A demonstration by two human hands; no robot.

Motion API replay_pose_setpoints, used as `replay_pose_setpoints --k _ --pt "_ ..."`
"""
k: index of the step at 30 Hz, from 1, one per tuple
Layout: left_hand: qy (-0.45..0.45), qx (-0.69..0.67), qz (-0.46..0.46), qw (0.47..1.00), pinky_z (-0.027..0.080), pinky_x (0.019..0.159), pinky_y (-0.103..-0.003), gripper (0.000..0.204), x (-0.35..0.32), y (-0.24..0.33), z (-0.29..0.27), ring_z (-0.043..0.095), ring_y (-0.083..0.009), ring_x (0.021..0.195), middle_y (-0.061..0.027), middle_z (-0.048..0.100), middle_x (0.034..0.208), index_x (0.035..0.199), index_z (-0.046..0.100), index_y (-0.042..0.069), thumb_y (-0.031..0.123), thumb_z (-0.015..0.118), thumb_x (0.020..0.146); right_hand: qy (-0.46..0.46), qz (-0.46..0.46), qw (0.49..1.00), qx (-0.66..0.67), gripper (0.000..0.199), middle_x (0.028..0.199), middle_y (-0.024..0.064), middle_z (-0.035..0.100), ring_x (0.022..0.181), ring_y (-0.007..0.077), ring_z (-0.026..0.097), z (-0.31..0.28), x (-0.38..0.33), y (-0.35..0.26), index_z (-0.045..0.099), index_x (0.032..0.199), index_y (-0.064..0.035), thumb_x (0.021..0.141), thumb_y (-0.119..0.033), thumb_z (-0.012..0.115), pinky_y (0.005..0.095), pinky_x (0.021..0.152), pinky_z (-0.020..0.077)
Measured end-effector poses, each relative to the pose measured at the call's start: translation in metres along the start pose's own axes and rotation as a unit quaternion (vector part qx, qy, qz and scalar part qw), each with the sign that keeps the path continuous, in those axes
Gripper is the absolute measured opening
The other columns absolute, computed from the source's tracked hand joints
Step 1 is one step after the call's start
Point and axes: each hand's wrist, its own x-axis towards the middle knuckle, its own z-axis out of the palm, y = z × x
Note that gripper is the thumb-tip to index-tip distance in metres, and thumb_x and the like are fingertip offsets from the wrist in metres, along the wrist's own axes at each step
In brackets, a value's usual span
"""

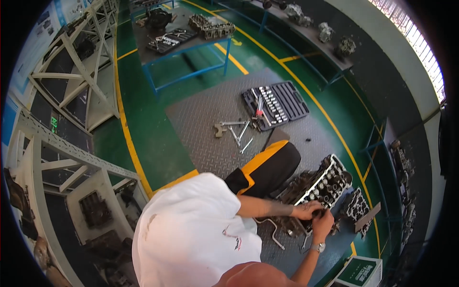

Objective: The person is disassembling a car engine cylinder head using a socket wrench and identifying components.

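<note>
My left hand (pixel 305 210) and my right hand (pixel 324 223), with a watch on its wrist, meet at the near end of an engine with an exposed cylinder head (pixel 330 184). Their fingers are closed together around something small and dark, too small and too hidden to name. The engine lies on the metal floor plate, its valve side showing. Beside it, to the right, is a second metal engine part with openings (pixel 355 206). A bent metal rod (pixel 274 235) lies below my left forearm.
An open socket set case (pixel 291 100) lies on the tread plate (pixel 196 124), near several loose wrenches (pixel 239 133). A green and white box (pixel 358 272) stands at the lower right. Blue-legged tables (pixel 191 60) with engine parts stand further off; grey metal racks (pixel 76 167) line the left.
</note>
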Motion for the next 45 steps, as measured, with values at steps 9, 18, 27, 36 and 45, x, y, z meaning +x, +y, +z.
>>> replay_pose_setpoints --k 9,18,27,36,45 --pt "-0.212 -0.041 0.036 0.976 0.048 0.085 -0.041 0.035 0.072 0.094 -0.060 0.060 -0.0301 0.095 -0.0133 0.063 0.101 0.100 0.064 0.004 0.001 0.065 0.066 0.202 0.119 0.957 0.169 0.016 0.066 0.0148 0.053 0.057 0.0192 0.051 -0.057 -0.027 -0.002 0.056 0.082 0.0023 0.087 -0.011 0.063 0.0323 0.056 0.0420" --pt "-0.262 -0.078 0.013 0.962 0.049 0.069 -0.033 0.016 0.030 0.195 -0.028 0.063 -0.0252 0.076 -0.0104 0.064 0.088 0.096 0.065 -0.001 0.009 0.068 0.083 0.336 0.374 0.441 0.743 0.024 0.087 0.0012 0.061 0.076 0.0128 0.059 -0.029 -0.137 -0.026 0.060 0.097 -0.0108 0.095 -0.029 0.045 0.0254 0.063 0.0476" --pt "-0.507 0.019 0.036 0.861 0.048 0.078 -0.041 0.030 -0.103 0.179 0.030 0.059 -0.0303 0.094 -0.0163 0.053 0.106 0.109 0.052 -0.001 0.015 0.065 0.087 0.457 0.399 0.105 0.788 0.028 0.091 0.0064 0.065 0.088 0.0221 0.060 0.063 -0.267 -0.065 0.063 0.091 -0.0090 0.091 -0.035 0.051 0.0368 0.082 0.0497" --pt "-0.621 -0.156 -0.086 0.763 0.047 0.074 -0.027 0.023 -0.141 0.149 0.026 0.058 -0.0150 0.088 -0.0075 0.060 0.105 0.112 0.056 0.001 0.013 0.060 0.093 0.638 0.201 0.043 0.742 0.022 0.081 0.0105 0.054 0.083 0.0257 0.056 0.002 -0.413 -0.095 0.050 0.082 -0.0040 0.079 -0.025 0.052 0.0364 0.076 0.0523" --pt "-0.602 -0.226 -0.187 0.743 0.046 0.082 -0.028 0.015 -0.117 0.142 0.032 0.058 -0.0159 0.090 -0.0063 0.063 0.099 0.105 0.060 0.000 0.009 0.056 0.094 0.199 0.757 0.467 -0.411 0.035 0.090 0.0161 0.066 0.075 0.0281 0.062 -0.423 -0.670 -0.264 0.063 0.093 -0.0047 0.093 -0.036 0.047 0.0390 0.069 0.0487"
